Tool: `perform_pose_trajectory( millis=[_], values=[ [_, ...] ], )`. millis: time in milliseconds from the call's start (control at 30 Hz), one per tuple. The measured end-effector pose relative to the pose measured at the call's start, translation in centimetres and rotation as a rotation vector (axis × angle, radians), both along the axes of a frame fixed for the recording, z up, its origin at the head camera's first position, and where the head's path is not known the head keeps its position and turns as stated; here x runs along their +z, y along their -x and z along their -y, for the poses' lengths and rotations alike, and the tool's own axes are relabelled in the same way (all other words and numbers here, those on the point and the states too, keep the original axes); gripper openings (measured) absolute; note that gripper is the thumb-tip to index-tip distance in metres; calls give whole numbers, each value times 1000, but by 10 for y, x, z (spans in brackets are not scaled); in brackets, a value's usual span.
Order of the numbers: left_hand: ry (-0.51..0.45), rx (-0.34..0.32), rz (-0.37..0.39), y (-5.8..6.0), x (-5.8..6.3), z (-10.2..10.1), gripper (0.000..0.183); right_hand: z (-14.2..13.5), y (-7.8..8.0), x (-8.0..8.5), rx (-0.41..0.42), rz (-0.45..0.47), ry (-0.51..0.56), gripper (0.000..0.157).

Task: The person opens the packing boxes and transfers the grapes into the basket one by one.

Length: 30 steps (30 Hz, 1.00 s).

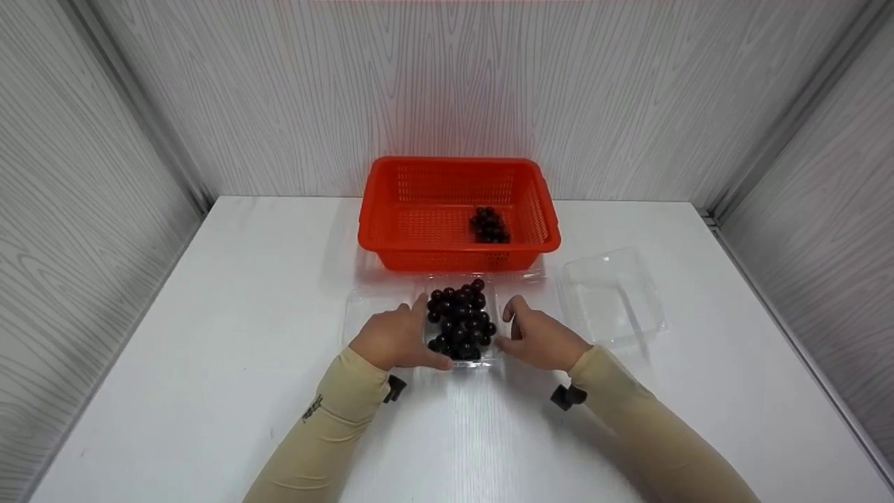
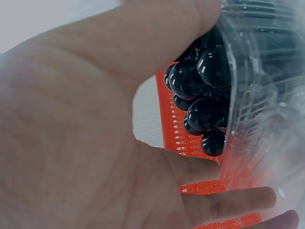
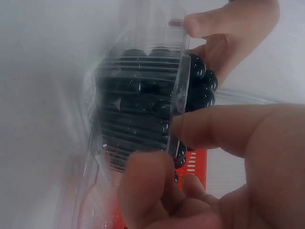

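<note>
A clear plastic box filled with dark grapes sits in front of me, between my hands. My left hand is at its left side, fingers extended and spread, with the thumb along the near edge. In the left wrist view, the thumb overlaps the grapes by the rim. On the right side, my right hand has its thumb tip at the rim of the box. Its index finger bends beside the ribbed wall in the right wrist view, apart from the thumb.
Behind the box stands a red plastic basket with a small bunch of grapes inside. Another clear plastic container lies to the right. A transparent sheet or lid shows beside the left hand. White walls enclose the back and sides.
</note>
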<state>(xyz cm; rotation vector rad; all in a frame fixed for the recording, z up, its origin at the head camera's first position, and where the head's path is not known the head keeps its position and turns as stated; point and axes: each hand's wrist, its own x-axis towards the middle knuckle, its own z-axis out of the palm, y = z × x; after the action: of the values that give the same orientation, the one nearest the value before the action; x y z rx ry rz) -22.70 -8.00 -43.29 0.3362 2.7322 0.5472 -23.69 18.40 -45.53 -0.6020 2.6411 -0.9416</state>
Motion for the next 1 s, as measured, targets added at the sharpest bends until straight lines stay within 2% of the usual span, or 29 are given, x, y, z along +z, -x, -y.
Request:
perform_pose_trajectory(
  millis=[100,200,300,500,633,733,1000],
  values=[
    [-7,1,-8,-2,-1,1,122,3,-1,1,-22,-62,45,29],
    [-9,-4,-18,-4,-2,2,121,7,-2,5,-36,-80,108,28],
    [-10,0,-23,-3,-1,2,121,12,-2,11,-35,-85,115,31],
    [-1,6,-14,-1,3,-1,121,25,0,21,0,-116,19,42],
    [9,-4,-29,0,3,-1,120,37,-1,23,-9,-96,-73,53],
    [0,-9,-43,0,2,-1,119,44,-1,23,-14,-122,-129,58],
    [2,-36,-72,0,0,-2,115,51,1,16,-24,-127,-156,62]
  ],
)
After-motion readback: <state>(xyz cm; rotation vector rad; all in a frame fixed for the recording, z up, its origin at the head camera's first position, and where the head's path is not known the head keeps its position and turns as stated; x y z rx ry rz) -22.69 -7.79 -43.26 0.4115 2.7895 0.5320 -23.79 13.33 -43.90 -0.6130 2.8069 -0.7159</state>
